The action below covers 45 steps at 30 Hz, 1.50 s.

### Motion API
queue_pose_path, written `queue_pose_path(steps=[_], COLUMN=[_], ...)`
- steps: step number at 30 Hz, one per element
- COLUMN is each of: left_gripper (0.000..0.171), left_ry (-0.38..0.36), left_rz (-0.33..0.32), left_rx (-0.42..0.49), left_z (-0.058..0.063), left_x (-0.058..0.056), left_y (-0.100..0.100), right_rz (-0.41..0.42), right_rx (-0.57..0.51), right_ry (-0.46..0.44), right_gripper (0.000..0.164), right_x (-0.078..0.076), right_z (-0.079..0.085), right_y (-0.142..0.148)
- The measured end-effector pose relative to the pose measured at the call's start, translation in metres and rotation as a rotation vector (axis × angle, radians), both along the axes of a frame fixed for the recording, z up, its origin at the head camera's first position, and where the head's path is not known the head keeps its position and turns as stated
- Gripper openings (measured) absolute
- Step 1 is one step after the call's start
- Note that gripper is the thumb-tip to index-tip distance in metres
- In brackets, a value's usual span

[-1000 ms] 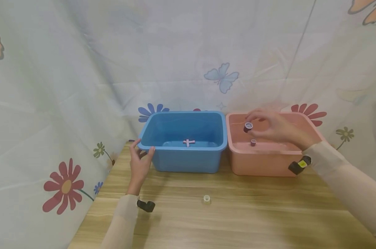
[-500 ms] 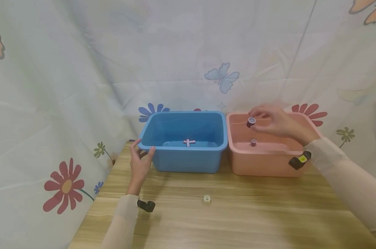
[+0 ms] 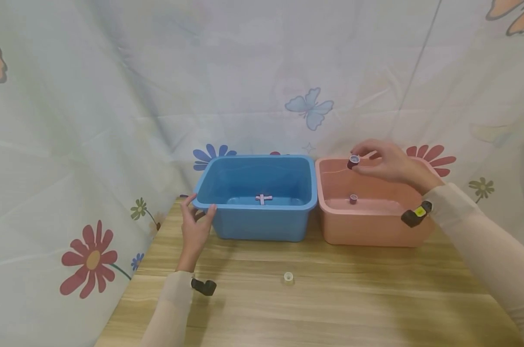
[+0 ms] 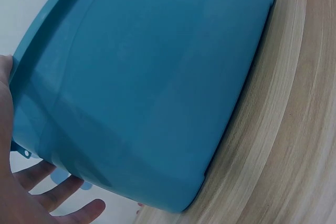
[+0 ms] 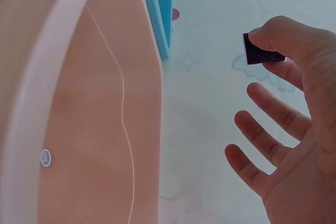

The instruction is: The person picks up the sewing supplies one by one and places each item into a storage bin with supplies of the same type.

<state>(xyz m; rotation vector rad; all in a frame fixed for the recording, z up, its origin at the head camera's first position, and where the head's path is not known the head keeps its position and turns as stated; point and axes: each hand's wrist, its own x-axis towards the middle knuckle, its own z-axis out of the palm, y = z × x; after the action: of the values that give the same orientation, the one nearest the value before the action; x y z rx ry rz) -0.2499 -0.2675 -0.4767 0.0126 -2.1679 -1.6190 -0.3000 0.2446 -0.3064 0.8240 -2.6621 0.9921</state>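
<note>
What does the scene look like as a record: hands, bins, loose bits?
left hand: holds blue bin at near-left corner
right hand: pinches dark cylinder, apart from pink bin
in blue bin: cross-shaped piece
in pink bin: smaller cylinder
on table: pale round piece, in front of bins

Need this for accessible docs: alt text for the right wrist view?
The person's right grip pinches a small dark piece between thumb and finger, the other fingers spread apart. At left, a pink bin holds a small pale-faced round piece; part of a blue bin shows at the top, before pale patterned cloth.
</note>
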Motion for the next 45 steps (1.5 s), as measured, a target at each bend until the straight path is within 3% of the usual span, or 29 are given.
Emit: queue_pose_path(steps=[22, 37, 45], left_gripper=[0.074, 0.075, 0.074], left_ry=[-0.003, -0.01, -0.005], left_rz=[0.003, -0.011, -0.004], left_rx=[-0.004, 0.012, 0.01], left_z=[-0.001, 0.005, 0.001], left_x=[-0.001, 0.006, 0.004], left_y=[-0.001, 0.0, -0.002], right_rz=[-0.097, -0.161, -0.172], right_rx=[-0.003, -0.01, -0.016], right_ry=[-0.078, -0.148, -0.152], right_gripper=[0.032, 0.033, 0.035], right_x=[-0.022, -0.031, -0.036], right_z=[-0.005, -0.008, -0.013], right_y=[0.019, 0.034, 0.044])
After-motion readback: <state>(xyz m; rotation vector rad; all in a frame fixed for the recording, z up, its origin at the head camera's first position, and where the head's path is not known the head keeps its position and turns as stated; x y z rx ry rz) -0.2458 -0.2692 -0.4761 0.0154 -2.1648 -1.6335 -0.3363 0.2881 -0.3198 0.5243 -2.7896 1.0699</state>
